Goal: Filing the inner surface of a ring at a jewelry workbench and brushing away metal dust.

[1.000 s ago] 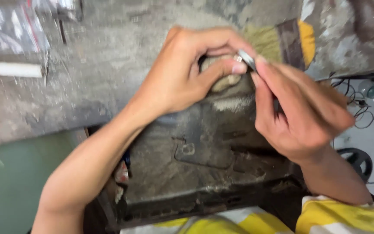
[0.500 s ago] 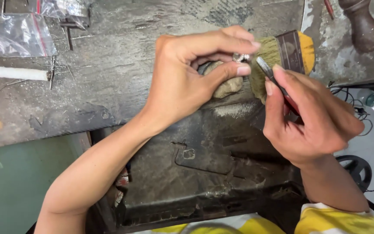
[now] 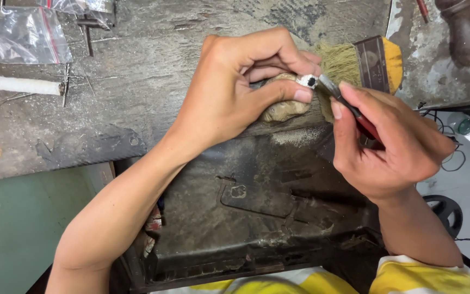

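Observation:
My left hand (image 3: 240, 90) pinches a tiny silvery metal piece (image 3: 307, 81) between thumb and forefinger, braced on a worn wooden peg (image 3: 284, 109) at the bench edge. A slim metal tool with a red handle (image 3: 349, 106) is gripped in my right hand (image 3: 393, 144), and its tip touches the small piece. Both hands meet above the open dusty drawer (image 3: 257, 196) under the bench.
A yellow-handled bristle brush (image 3: 365, 62) lies on the grey worn bench (image 3: 137, 65) just behind the hands. A clear plastic bag (image 3: 23, 35), a white rod (image 3: 14, 84) and loose pins lie at the left. A dark wooden handle (image 3: 463, 32) stands at the top right.
The view has steadied and shifted down slightly. Both hands have stayed together at the peg, with the tool tip kept against the small piece.

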